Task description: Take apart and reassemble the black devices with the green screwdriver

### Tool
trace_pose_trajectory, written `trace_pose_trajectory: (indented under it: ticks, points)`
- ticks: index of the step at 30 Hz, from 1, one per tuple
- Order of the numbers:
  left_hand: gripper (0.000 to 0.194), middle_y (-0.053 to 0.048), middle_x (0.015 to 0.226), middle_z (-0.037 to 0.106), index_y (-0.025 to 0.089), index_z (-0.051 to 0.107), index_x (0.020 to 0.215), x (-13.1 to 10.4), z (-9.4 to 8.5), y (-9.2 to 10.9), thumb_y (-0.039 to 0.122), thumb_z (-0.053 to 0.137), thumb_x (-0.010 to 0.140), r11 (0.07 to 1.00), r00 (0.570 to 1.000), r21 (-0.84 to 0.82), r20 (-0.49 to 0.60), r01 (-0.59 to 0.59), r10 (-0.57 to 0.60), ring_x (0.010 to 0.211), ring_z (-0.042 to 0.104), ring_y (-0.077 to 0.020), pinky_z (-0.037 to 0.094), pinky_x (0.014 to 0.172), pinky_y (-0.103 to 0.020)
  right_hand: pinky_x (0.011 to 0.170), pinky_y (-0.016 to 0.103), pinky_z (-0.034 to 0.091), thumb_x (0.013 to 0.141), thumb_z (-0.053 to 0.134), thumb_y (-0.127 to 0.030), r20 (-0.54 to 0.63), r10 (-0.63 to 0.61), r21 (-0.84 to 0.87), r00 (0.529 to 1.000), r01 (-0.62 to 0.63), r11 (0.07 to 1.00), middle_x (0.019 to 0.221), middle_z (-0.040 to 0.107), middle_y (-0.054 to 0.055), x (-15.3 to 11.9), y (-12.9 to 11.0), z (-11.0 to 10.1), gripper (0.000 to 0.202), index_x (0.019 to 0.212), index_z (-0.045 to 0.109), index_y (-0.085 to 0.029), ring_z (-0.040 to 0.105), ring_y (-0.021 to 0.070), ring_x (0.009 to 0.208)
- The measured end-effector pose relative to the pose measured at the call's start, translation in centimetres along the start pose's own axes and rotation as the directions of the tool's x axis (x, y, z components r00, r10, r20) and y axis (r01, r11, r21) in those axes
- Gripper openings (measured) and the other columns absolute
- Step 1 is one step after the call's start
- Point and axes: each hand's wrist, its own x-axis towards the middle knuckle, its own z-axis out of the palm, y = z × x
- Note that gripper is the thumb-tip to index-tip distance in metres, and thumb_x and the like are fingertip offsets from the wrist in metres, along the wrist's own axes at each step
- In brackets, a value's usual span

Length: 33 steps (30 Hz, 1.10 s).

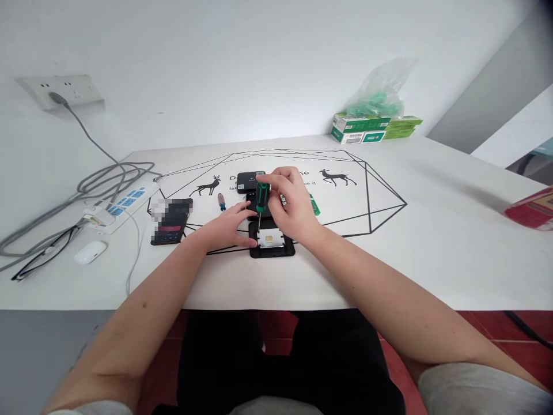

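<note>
- Head view, the work: a shallow black case (283, 252) lies open side up on the bench (389, 271), near its front edge, with a silver plate (277, 237) inside and a small gold patch at the plate's middle.
- Head view, right hand (290, 199): its grip pinches the handle of a green-and-black screwdriver (262, 197), held nearly upright, the shaft pointing down to the plate's upper left corner. Whether the tip sits in a screw is too small to tell.
- Head view, left hand (231, 223): its grip is spread, holding no tool; the thumb lies at the case's left edge, seemingly steadying it.
- Head view, around: another black part (253, 208) lies just behind the case, partly covered by the hands; a green board (315, 204) shows beyond the right hand, and a smaller screwdriver (222, 201) lies to the left.
- The step in hand looks like screw work at that corner; loosening or tightening cannot be told. The next move calls for an upright shaft, light downward pressure and a steady case.
</note>
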Motion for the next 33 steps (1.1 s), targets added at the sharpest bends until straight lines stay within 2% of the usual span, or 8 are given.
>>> trace_pose_trajectory:
  ticks: [4,8,12,19,23,26,30,33]
  points:
    - [0.083,-0.008,0.18,0.038,0.036,0.061,0.158,0.0,0.1,-0.3,0.066,0.088,0.086,1.0,1.0,-0.012,0.003,-0.016,0.016,0.167,0.036,-0.0425,0.04,0.134,-0.057,0.087,0.046,0.063,0.091,0.05,-0.004,0.032,0.079,0.056,0.996,-0.081,0.995,0.127,0.061,0.009,0.1,-0.6,0.0,0.05,0.133,0.06,-0.029,0.065,0.0233,0.106]
    - [0.087,-0.007,0.179,0.04,0.039,0.058,0.162,0.1,0.1,-0.5,0.065,0.089,0.085,0.997,0.997,-0.035,-0.02,-0.069,0.068,0.167,0.036,-0.0427,0.037,0.135,-0.059,0.091,0.05,0.066,0.096,0.066,-0.021,0.053,0.154,0.111,0.987,-0.159,0.981,0.132,0.064,0.01,0.2,-1.1,0.0,0.036,0.13,0.056,-0.029,0.067,0.0268,0.115]
    - [0.085,-0.006,0.18,0.039,0.041,0.057,0.163,0.1,0.1,-0.6,0.065,0.087,0.087,0.996,0.997,-0.04,-0.013,-0.078,0.078,0.166,0.037,-0.0418,0.038,0.134,-0.059,0.095,0.053,0.068,0.093,0.076,-0.03,0.071,0.258,0.139,0.964,-0.266,0.954,0.135,0.065,0.01,0.2,-1.4,0.1,0.04,0.126,0.054,-0.029,0.072,0.0266,0.11]
    - [0.087,-0.006,0.181,0.038,0.041,0.056,0.163,0.0,0.2,-0.8,0.068,0.088,0.086,0.997,0.998,-0.043,-0.025,-0.058,0.057,0.168,0.035,-0.0416,0.039,0.134,-0.057,0.106,0.055,0.069,0.096,0.059,-0.02,0.182,0.321,0.277,0.929,-0.362,0.89,0.139,0.07,0.013,-0.1,-2.0,0.1,0.048,0.141,0.049,-0.03,0.074,0.0288,0.132]
    - [0.085,-0.006,0.181,0.037,0.041,0.057,0.162,0.0,0.1,-0.7,0.067,0.087,0.087,0.998,0.999,-0.036,-0.003,-0.042,0.042,0.167,0.036,-0.0415,0.039,0.134,-0.057,0.112,0.062,0.064,0.092,0.056,-0.015,0.155,0.248,0.169,0.956,-0.273,0.947,0.151,0.064,0.014,0.1,-1.7,-0.1,0.054,0.144,0.054,-0.03,0.063,0.0322,0.146]
    - [0.085,-0.007,0.18,0.039,0.039,0.058,0.162,0.0,0.1,-0.6,0.066,0.088,0.087,0.998,0.999,-0.032,-0.01,-0.051,0.05,0.167,0.037,-0.0418,0.039,0.134,-0.057,0.1,0.056,0.068,0.089,0.057,-0.013,0.087,0.167,0.073,0.982,-0.173,0.982,0.14,0.061,0.014,0.1,-1.2,-0.1,0.053,0.14,0.061,-0.029,0.066,0.0311,0.131]
    - [0.084,-0.007,0.179,0.041,0.039,0.059,0.161,0.0,0.1,-0.7,0.067,0.087,0.087,0.999,0.999,-0.025,-0.009,-0.046,0.046,0.166,0.038,-0.0418,0.039,0.134,-0.057,0.082,0.046,0.067,0.091,0.056,-0.01,0.1,0.198,0.06,0.975,-0.205,0.977,0.126,0.058,0.009,0.0,-0.9,-0.1,0.054,0.14,0.062,-0.031,0.063,0.0197,0.089]
    - [0.084,-0.008,0.179,0.041,0.038,0.059,0.161,0.0,0.1,-0.6,0.068,0.086,0.087,0.998,0.999,-0.022,-0.008,-0.05,0.05,0.166,0.038,-0.0423,0.038,0.134,-0.056,0.085,0.047,0.067,0.092,0.055,-0.01,0.106,0.192,0.082,0.976,-0.201,0.976,0.128,0.06,0.009,0.1,-1.2,-0.1,0.052,0.139,0.062,-0.031,0.065,0.0218,0.096]
